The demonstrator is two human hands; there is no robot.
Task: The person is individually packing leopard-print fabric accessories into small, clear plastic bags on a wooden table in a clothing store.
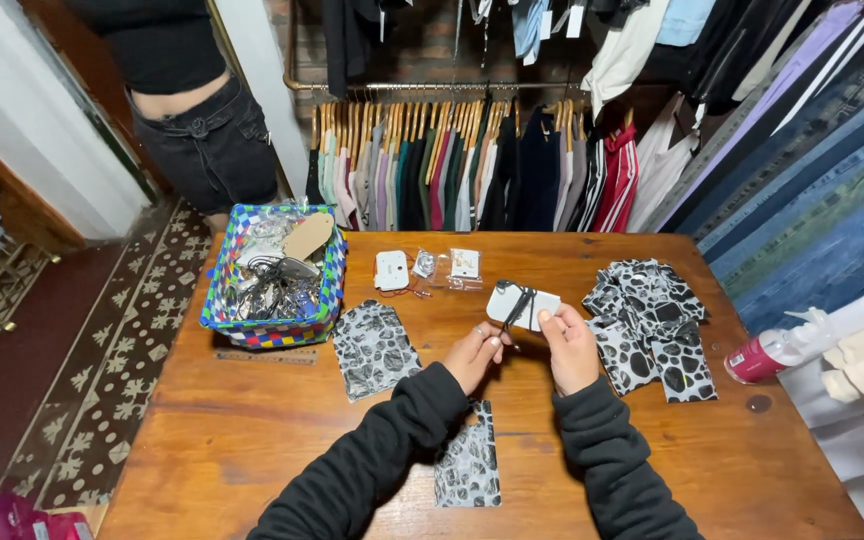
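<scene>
Held above the middle of the table [252, 440], nearer its far edge: a small white card [522, 304] with a dark cord across it, long axis running left to right and tilted a little, far end higher. Pinched at its right lower edge by the right hand [570, 347], thumb and forefinger closed on the card, remaining fingers curled. Met at its left lower corner by the left hand [474, 353], fingertips drawn together on the trailing cord just below the card; a ring on one finger. Both hands about equally near, card lying just beyond and between them, away from the body. Under the forearms, near the front edge: a black-and-white patterned pouch [469, 462]. Left of the hands, flat on the wood: a second patterned pouch [373, 349]. Right of the hands, toward the right edge: a loose heap of patterned pouches [649, 328]. At the far side: a white card [391, 270] and small clear packets [452, 266]. At the far left corner: a woven multicoloured basket [214, 306] of cords and tags. Off the right edge: a red-and-white spray bottle [777, 352]. Behind the far left corner: a person in dark clothes [202, 120], standing; beyond, a rail of hanging garments [472, 165]
</scene>
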